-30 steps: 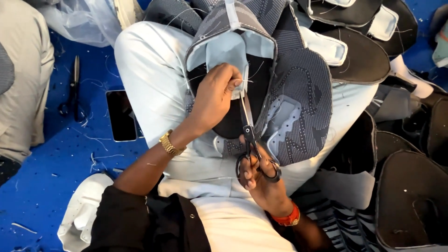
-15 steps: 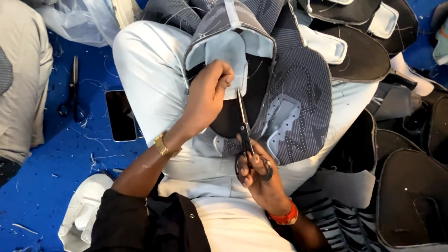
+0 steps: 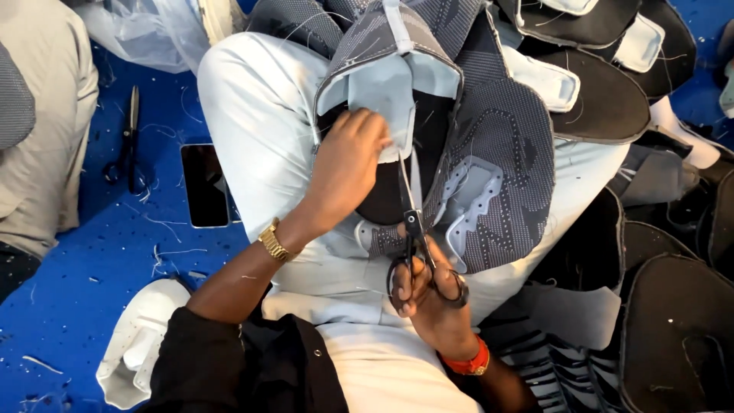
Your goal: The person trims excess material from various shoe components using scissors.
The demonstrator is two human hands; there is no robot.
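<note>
Grey patterned shoe upper (image 3: 489, 153) lies over the person's lap, centre | left hand (image 3: 348, 172) pinches its pale lining edge at 11 o'clock | right hand (image 3: 428, 298) at 6 o'clock grips black scissors (image 3: 417, 245), blades nearly together | looks soft, light, floppy; best held near the cut | scissors have crept upward since half a second ago

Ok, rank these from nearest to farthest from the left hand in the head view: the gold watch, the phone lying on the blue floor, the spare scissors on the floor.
1. Gold watch: on the wrist just below the left hand.
2. Phone: face up on the blue floor, beyond the pale trouser leg.
3. Spare scissors: farther out on the floor, past the phone.
</note>
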